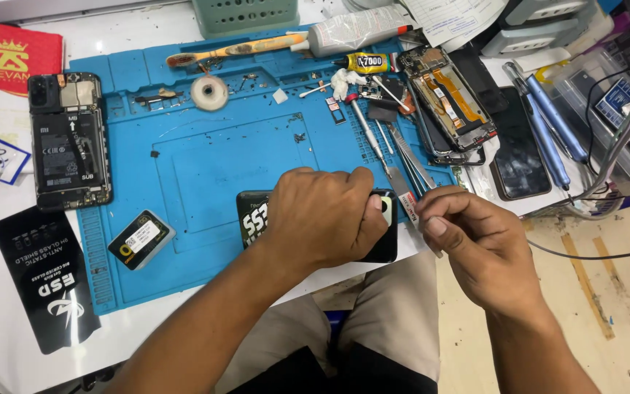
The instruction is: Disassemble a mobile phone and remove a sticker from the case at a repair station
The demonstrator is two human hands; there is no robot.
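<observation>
My left hand (326, 219) lies flat over a black phone (386, 241) at the near edge of the blue work mat (213, 160), pressing it down with fingers curled over its top. My right hand (475, 241) hovers just right of the phone, its fingertips pinched on a small white pull tab (407, 206) that runs from the phone's upper right corner. Metal tweezers and a thin pry tool (406, 157) lie on the mat just beyond the two hands.
An opened phone (69, 138) lies left of the mat. A black packet (45, 273) and a small box (141, 238) sit near left. A phone frame (450, 102), dark screen (518, 146), glue tube (364, 63), toothbrush (235, 49) and blue screwdrivers (548, 120) crowd the back right.
</observation>
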